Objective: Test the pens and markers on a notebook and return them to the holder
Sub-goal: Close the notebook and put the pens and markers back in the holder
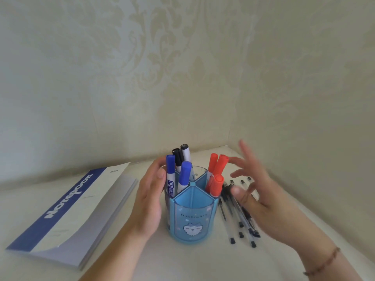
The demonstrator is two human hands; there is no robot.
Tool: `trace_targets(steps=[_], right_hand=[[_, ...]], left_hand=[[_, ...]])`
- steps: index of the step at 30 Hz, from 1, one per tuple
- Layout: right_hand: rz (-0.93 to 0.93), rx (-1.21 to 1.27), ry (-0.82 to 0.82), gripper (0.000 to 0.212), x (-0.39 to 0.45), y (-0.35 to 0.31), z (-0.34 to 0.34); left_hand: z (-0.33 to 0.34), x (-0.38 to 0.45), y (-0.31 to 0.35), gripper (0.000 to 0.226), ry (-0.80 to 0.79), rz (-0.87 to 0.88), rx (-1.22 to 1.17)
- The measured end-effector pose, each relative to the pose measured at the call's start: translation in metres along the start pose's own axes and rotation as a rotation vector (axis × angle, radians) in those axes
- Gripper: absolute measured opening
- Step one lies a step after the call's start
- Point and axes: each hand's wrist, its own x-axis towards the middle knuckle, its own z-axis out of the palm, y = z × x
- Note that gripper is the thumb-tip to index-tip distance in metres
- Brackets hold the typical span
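Two hands flank a blue holder (192,216) that stands upright on a pale table (182,260) set into a corner of patterned cream wall (182,67). Open tabletop lies in front of the holder, toward the viewer, and a narrower strip behind it runs to the wall. Left of the holder, well apart from it, a notebook (71,213) lies flat and closed, its blue band facing up. Right of the holder, just beside its base, a bunch of clear ballpoint pens (241,220) lies loose on the table, partly hidden. The holder is split into compartments: the left one holds two blue markers (183,175), the back one two black-capped markers (182,156), the right one three red markers (216,179), and the front one looks empty. The left hand (150,199) rests against the holder's left side, fingers gently curved along the wall and thumb near the rim. The right hand (255,191) hovers to the right of the holder above the pens, fingers spread and blurred, holding nothing.
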Motion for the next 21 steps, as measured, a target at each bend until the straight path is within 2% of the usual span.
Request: trace_targets(steps=[2, 3, 4, 6, 8, 10, 14, 21], right_hand=[[0.119, -0.011, 0.212, 0.057, 0.0, 0.011, -0.011], [0.19, -0.095, 0.281, 0.046, 0.001, 0.021, -0.018], [0.292, -0.226, 0.285, 0.035, 0.001, 0.03, -0.025], [0.531, -0.473, 0.13, 0.019, -0.001, 0.048, -0.034], [0.675, -0.533, -0.014, 0.012, -0.003, 0.062, -0.033], [0.732, -0.53, -0.034, 0.007, -0.003, 0.067, -0.031], [0.785, -0.622, -0.066, 0.017, -0.002, 0.072, -0.029], [0.83, -0.708, -0.147, 0.01, 0.0, 0.057, -0.024]], left_hand=[[-0.001, 0.0, -0.002, 0.056, -0.005, 0.001, 0.007], [-0.002, 0.0, -0.002, 0.056, 0.0, 0.006, 0.021], [-0.002, 0.0, -0.004, 0.056, 0.017, 0.009, 0.035], [-0.001, 0.001, -0.003, 0.046, 0.057, 0.002, 0.038], [-0.001, 0.002, -0.003, 0.041, 0.06, -0.017, 0.041], [-0.003, 0.001, -0.003, 0.048, 0.054, -0.032, 0.042], [-0.001, -0.001, -0.002, 0.071, -0.061, -0.085, 0.063], [-0.002, -0.002, -0.004, 0.074, -0.016, -0.078, 0.042]])
